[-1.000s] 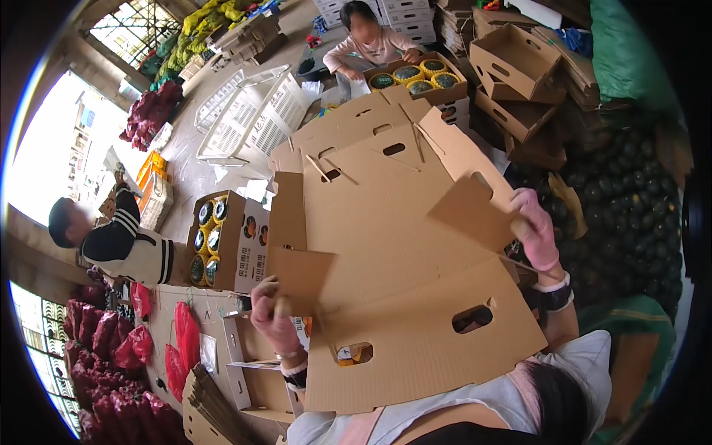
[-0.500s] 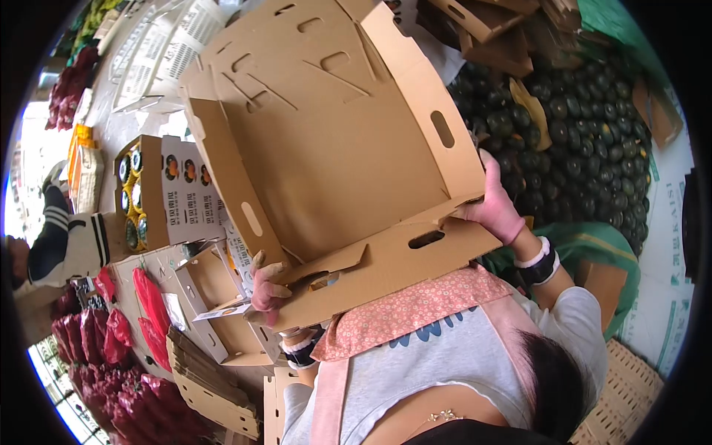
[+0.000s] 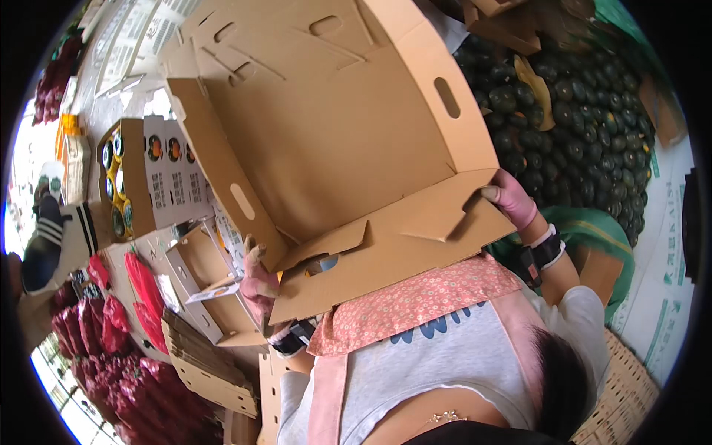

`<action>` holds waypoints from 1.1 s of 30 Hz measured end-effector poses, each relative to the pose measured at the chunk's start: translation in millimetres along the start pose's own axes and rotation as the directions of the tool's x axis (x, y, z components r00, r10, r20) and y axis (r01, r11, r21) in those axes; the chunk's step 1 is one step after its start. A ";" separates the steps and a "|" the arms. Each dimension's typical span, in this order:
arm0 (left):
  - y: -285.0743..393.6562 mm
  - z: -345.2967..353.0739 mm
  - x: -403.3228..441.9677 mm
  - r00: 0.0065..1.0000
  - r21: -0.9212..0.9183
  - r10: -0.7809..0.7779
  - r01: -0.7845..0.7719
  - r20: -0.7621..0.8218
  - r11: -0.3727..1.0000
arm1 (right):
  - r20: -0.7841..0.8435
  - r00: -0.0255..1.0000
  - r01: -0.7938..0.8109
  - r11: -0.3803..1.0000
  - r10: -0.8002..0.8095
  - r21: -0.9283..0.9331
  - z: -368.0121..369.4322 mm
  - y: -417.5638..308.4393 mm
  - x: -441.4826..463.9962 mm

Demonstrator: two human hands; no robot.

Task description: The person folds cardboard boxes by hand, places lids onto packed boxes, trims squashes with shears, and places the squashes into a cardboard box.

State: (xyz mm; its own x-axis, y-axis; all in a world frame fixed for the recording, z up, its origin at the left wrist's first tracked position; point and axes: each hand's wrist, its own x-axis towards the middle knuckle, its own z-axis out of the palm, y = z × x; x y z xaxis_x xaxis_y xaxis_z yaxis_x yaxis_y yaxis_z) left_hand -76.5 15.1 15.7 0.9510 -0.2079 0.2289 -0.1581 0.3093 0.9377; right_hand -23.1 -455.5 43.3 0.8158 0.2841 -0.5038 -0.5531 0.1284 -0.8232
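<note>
A large brown cardboard box [image 3: 334,126], its inside facing me, is tilted up in front of my chest. Its near flap [image 3: 386,274] slants towards me, with tabs beside the hand-hole cut-outs. My left hand [image 3: 259,285], in a pink glove with dirty fingertips, holds the near left corner, fingers pointing up along the outside. At the near right corner, my right hand [image 3: 515,200], also pink-gloved, grips the cardboard with the thumb on the flap's edge; its other fingers are partly hidden behind the box. A pink flowered apron [image 3: 415,300] lies just below the near flap.
Dark green squashes [image 3: 578,141] are heaped at right. At left stand a printed box of packed squashes [image 3: 122,182], an open carton [image 3: 211,278], stacked flat cardboard [image 3: 204,363] and dark red bags [image 3: 133,393]. Another person's striped sleeve or leg [image 3: 55,237] shows at far left.
My right hand has shifted to the near right corner, and a tab there now stands away from its cut-out. My left hand's fingers have straightened upward. The box has shifted slightly left in view.
</note>
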 end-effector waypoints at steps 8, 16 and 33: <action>48.6 39.2 20.2 0.965 0.598 -0.192 0.260 -0.176 0.758 | -0.042 0.994 -0.110 0.917 0.102 -0.384 -58.1 38.4 -30.1; 55.1 33.8 20.0 0.943 -0.070 -0.305 0.298 -0.131 0.952 | -0.223 0.974 -0.224 -0.008 -0.026 -0.975 -139.5 39.8 -50.8; 25.7 30.2 126.4 0.733 0.839 -0.510 -0.543 0.450 -0.041 | 0.076 0.875 0.434 0.704 -0.478 -0.562 -76.6 -21.0 67.5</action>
State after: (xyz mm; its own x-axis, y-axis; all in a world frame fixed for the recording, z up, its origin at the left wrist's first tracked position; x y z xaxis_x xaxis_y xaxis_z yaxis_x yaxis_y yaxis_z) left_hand 31.7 -31.2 76.6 0.6584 -0.7276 -0.1927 -0.7328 -0.6781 0.0564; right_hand 56.5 -511.7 6.5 0.9653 0.2596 -0.0270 0.0596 -0.3201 -0.9455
